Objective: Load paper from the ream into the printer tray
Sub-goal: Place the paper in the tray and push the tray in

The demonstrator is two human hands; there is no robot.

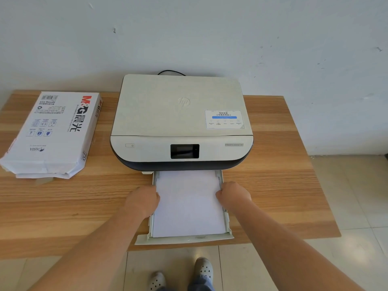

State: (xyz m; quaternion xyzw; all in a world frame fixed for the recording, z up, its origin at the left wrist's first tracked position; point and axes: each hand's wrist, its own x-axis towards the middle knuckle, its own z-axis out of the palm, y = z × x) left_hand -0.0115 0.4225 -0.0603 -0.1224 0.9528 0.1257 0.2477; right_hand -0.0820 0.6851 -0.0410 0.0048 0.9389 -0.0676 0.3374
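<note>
A cream and dark printer (181, 120) sits at the middle of the wooden table. Its paper tray (184, 239) is pulled out toward me, past the table's front edge. A stack of white paper (188, 204) lies flat inside the tray. My left hand (142, 201) grips the tray's left side with fingers curled over the paper's edge. My right hand (233, 196) grips the right side the same way. The opened white ream (52, 133) lies on the table to the left of the printer, its near end torn open.
The wooden table (283, 185) stands against a white wall (189, 34). A black cable (171, 72) runs behind the printer. Tiled floor (357, 196) lies to the right, and my feet in pale clogs (181, 274) stand below the tray.
</note>
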